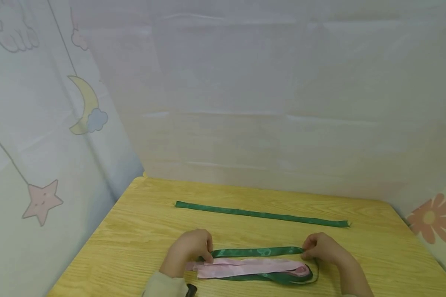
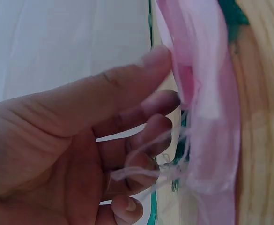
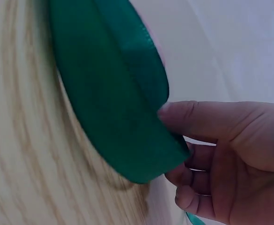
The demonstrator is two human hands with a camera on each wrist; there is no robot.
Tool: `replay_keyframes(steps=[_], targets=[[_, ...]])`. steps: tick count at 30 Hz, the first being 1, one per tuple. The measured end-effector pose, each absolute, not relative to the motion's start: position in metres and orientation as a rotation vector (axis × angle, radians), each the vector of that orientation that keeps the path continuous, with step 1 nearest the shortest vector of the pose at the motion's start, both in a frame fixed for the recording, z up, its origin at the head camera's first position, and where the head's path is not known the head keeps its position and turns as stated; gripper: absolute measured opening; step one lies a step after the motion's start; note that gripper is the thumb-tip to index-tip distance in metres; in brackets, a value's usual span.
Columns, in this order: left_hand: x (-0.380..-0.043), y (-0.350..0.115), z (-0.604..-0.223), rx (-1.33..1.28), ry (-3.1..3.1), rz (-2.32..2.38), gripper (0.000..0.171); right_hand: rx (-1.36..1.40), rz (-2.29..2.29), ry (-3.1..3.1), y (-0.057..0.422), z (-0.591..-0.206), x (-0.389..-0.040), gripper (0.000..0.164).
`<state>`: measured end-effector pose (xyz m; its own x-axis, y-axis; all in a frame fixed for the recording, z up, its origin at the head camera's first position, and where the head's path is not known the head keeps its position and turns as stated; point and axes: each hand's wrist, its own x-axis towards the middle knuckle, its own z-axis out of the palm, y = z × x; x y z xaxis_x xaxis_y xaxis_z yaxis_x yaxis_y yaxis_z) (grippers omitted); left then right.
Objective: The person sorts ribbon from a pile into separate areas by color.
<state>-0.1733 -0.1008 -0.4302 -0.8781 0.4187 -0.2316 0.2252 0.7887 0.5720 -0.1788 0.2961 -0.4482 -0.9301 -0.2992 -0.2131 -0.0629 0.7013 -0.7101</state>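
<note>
A bundle of folded ribbons lies near the table's front, with pink ribbon over green ribbon. My left hand is at the bundle's left end. In the left wrist view, its thumb touches the edge of the pink ribbon, while the other fingers are loosely bent beside frayed threads. On the right, my right hand pinches the green ribbon between thumb and fingers. The right wrist view shows that green ribbon looping up from the table into the pinch.
Farther back on the wooden table, a separate green ribbon lies stretched out with frayed ends. A pale cloth wall rises behind the table, and a printed wall stands at the left.
</note>
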Motion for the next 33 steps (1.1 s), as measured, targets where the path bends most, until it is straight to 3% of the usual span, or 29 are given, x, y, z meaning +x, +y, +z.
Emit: replay_keyframes(steps=[6,13,18,23,33], targets=[[-0.171,-0.094,-0.426,0.533,2.656,0.742,0.021,-0.336,-1.057,2.613,0.295,-0.443,-0.176,0.017],[-0.174,-0.077,-0.417,0.644,2.741,0.669,0.013,-0.473,-1.156,2.563,0.275,-0.423,-0.171,0.024],[-0.169,-0.036,-0.412,0.839,2.748,0.723,0.044,-0.568,-1.241,2.547,0.245,-0.403,-0.165,0.022],[-0.159,0.004,-0.408,0.831,2.659,1.003,0.064,-0.643,-1.302,2.518,0.225,-0.389,-0.157,0.022],[-0.159,0.004,-0.403,0.915,2.791,1.207,0.011,-0.645,-1.237,2.635,0.221,-0.382,-0.150,0.023]])
